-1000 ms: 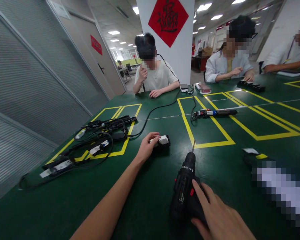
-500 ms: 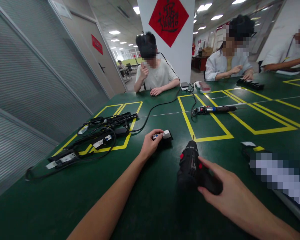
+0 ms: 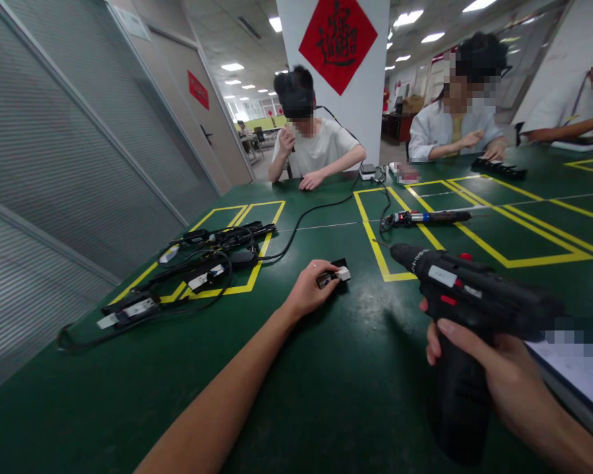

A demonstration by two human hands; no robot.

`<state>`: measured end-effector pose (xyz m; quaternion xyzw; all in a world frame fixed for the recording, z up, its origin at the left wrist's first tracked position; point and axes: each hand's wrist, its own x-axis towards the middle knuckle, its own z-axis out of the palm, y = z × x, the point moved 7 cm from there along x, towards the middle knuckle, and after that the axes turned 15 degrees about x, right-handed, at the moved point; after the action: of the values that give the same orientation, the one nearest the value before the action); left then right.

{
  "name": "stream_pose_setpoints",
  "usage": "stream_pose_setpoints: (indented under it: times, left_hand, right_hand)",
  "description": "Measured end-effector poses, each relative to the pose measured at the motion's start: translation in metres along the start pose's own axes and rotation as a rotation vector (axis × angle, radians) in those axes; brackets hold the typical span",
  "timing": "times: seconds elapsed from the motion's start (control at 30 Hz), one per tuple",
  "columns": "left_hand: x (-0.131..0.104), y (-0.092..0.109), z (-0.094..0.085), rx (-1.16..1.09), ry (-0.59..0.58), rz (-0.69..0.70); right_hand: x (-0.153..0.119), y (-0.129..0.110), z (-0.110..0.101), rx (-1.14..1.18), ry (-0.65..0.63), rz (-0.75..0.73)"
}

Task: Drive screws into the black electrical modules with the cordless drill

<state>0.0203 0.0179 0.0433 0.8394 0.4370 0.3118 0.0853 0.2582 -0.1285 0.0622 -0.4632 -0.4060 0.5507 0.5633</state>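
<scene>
In the head view my right hand [image 3: 499,368] is wrapped round the grip of a black cordless drill [image 3: 474,283] with red buttons and a pale label. The drill is raised above the green table, its thin bit pointing left. My left hand [image 3: 312,288] is closed on a small black part with a white block [image 3: 343,273] at its right end. That part rests on the table; my fingers and palm hide much of it. The bit's tip is to the right of the part and apart from it.
Black cabled devices with white pieces [image 3: 205,278] lie at left on yellow tape outlines. A pen-like tool with a blue band [image 3: 425,217] lies beyond the drill. A cable [image 3: 301,227] crosses the table. Several people sit opposite. A blurred screen-like object [image 3: 573,368] is at right.
My right hand has lifted the drill and turned it, so the bit points left instead of away from me. The left hand with the small part has shifted slightly right in view.
</scene>
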Motion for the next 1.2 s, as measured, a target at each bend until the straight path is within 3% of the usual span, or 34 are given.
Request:
stream_pose_setpoints:
  times: [0.27,0.5,0.67,1.2]
  left_hand:
    - [0.0,-0.008,0.001,-0.013,-0.004,-0.031]
    - [0.0,-0.006,0.004,-0.028,-0.032,-0.025]
    - [0.0,-0.003,0.006,-0.044,-0.039,-0.01]
    - [0.0,0.002,0.003,-0.042,-0.037,0.032]
  right_hand:
    - [0.0,0.007,-0.012,-0.195,0.077,-0.009]
    - [-0.001,0.01,-0.009,-0.314,-0.051,0.032]
    - [0.001,0.005,-0.006,-0.366,-0.051,0.001]
    - [-0.01,0.002,0.011,-0.264,-0.03,0.066]
